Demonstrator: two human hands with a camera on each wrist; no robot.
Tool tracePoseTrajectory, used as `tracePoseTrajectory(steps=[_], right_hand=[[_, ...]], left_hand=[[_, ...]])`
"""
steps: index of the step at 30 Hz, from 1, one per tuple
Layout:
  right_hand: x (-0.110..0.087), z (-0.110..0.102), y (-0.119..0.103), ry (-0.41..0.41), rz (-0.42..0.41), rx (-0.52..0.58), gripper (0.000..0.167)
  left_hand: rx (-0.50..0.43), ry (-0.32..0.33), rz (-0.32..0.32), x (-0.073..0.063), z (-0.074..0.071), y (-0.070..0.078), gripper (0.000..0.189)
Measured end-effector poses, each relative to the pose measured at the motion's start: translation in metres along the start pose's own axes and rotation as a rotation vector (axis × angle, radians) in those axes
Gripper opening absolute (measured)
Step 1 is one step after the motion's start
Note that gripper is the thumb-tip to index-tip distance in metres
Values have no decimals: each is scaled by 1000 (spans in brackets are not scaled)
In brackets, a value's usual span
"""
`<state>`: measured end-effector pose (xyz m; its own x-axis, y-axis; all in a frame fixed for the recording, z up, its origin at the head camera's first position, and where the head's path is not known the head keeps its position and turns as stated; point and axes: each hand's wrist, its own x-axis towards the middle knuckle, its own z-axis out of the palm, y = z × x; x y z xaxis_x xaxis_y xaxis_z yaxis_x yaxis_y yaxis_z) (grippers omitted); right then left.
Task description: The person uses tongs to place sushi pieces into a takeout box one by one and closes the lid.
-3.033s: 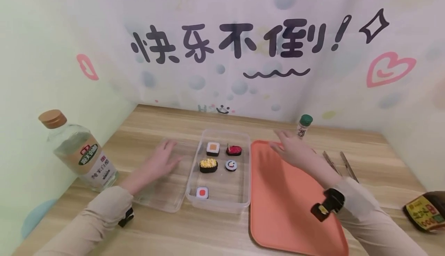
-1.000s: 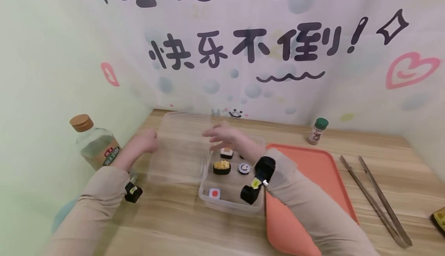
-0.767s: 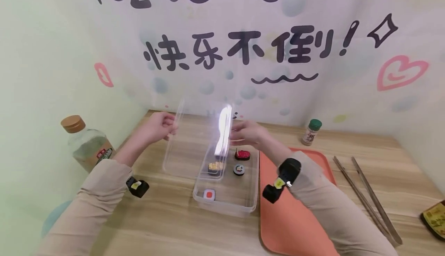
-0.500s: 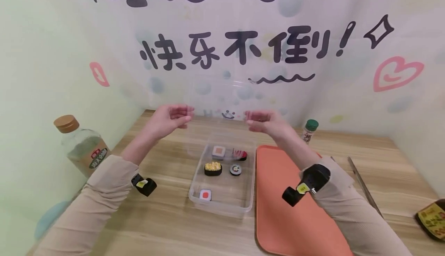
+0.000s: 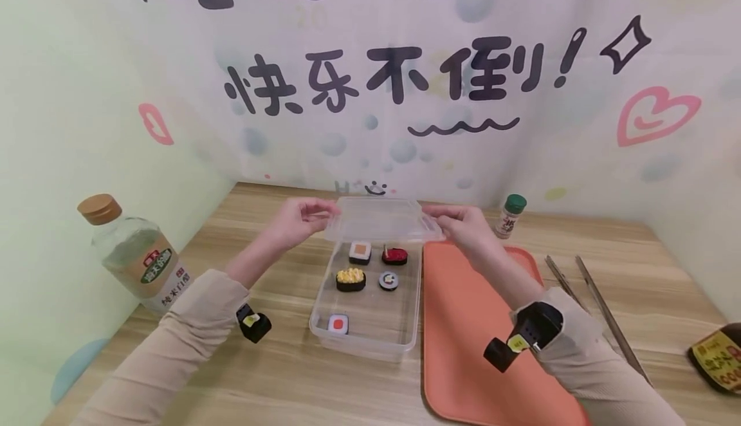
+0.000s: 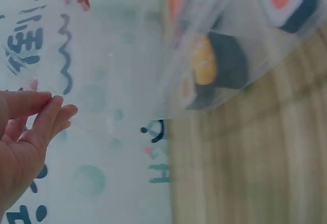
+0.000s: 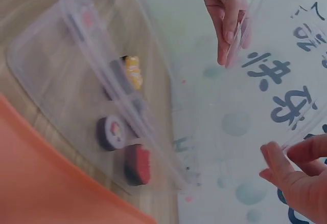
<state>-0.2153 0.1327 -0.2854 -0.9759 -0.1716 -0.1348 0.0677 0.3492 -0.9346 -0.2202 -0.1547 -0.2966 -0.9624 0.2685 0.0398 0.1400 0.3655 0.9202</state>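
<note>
A clear plastic lid (image 5: 382,219) hangs tilted above the far end of a clear plastic box (image 5: 370,347). My left hand (image 5: 298,223) pinches the lid's left edge between thumb and fingers, and my right hand (image 5: 466,226) pinches its right edge. Inside the box lie several sushi pieces: one topped with yellow (image 5: 350,278), one with red (image 5: 395,256), a round roll (image 5: 388,280), a square one with an orange centre (image 5: 360,252) and one with a red dot (image 5: 338,324). The left wrist view shows my left thumb and fingertips (image 6: 53,101) meeting at the lid's edge.
An orange tray (image 5: 463,349) lies right of the box, with metal tongs (image 5: 608,313) beyond it. A green-capped shaker (image 5: 511,216) stands behind. At the left is a large vinegar bottle (image 5: 141,255); a dark bottle (image 5: 718,356) is at the far right.
The lid, earlier lying left of the box, was picked up by both hands and carried right over the box. Since half a second ago it has tipped from near upright to flatter.
</note>
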Motion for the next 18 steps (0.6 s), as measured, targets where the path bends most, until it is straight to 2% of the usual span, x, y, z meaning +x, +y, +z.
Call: tracePoseTrajectory(steps=[4, 6, 9, 13, 16, 18], right_hand=[[-6, 10, 13, 0, -16, -80, 35], [-12, 15, 19, -9, -53, -185, 33], [-21, 22, 26, -18, -104, -345, 30], [-30, 26, 28, -29, -162, -471, 26], [-32, 28, 29, -46, -219, -513, 25], [-32, 28, 30, -53, -255, -528, 24]], left_hand=[[-26, -10, -73, -3, 10, -14, 26], [-31, -14, -97, -6, 13, -20, 26], [-28, -36, -97, -12, 18, -27, 27], [75, -64, -51, -21, 22, -30, 23], [204, -69, 5, -28, 26, -32, 19], [257, -72, 34, -30, 28, -32, 17]])
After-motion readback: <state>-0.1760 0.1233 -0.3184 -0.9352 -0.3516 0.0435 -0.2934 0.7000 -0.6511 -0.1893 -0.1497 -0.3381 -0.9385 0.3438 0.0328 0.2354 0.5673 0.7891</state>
